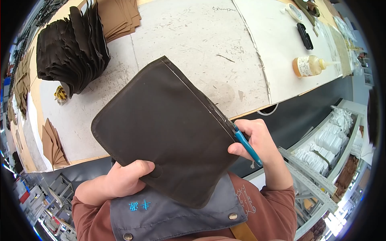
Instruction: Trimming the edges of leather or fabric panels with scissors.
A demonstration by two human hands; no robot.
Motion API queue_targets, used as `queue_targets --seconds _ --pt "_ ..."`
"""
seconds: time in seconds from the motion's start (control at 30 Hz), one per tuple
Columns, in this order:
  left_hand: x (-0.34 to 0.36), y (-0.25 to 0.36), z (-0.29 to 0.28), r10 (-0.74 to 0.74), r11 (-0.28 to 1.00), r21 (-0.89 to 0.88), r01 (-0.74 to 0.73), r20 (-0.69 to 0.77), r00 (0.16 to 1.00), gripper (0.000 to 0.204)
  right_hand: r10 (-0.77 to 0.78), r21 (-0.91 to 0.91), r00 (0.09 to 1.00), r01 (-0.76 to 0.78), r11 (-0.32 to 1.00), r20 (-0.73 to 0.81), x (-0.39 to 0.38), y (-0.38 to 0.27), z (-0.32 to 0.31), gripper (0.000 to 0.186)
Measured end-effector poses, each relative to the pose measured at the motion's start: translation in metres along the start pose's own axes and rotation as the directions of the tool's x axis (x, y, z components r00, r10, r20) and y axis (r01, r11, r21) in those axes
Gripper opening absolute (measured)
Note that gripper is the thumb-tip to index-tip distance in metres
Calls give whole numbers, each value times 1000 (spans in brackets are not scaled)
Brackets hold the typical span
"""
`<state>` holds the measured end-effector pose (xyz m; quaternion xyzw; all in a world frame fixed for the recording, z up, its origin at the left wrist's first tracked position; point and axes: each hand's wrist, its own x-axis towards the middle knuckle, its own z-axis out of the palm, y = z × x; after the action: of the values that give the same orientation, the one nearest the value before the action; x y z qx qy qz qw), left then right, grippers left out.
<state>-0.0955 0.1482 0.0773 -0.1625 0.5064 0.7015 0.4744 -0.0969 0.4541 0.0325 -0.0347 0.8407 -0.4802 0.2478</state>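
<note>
A dark brown, flat leather-like pouch or panel (161, 116) with rounded corners is held at a slant in front of my body, over the table's near edge. At its lower left, my left hand (128, 176) grips the edge, thumb on top near a faint round mark and fingers hidden underneath. My right hand (257, 140) is closed around a slim teal-handled tool (247, 146). The tool's dark tip lies against the right edge of the piece, where a seam and a narrow gap between layers show. The kind of tool cannot be made out.
A thick stack of dark brown pieces (72, 48) stands at the table's far left, beside tan sheets (118, 18). More tan pieces (54, 144) lie near left. At right are a glue bottle (309, 66), a black tool (304, 36) and a tape roll (294, 12). A rack (289, 160) holds white bundles.
</note>
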Motion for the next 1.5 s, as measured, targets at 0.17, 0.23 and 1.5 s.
queue_targets --seconds 0.17,0.23,1.5 --pt "1 -1 1 -35 975 -218 32 -10 999 53 -28 -36 1000 28 999 1 0 1 -2 61" --pt "0 -5 8 -12 967 -256 -7 -74 997 53 -47 -49 999 47 998 -5 1 1 -2 62" --pt "3 -4 12 15 950 -307 -52 -121 993 53 -91 -103 996 90 991 -11 -4 8 -2 70"
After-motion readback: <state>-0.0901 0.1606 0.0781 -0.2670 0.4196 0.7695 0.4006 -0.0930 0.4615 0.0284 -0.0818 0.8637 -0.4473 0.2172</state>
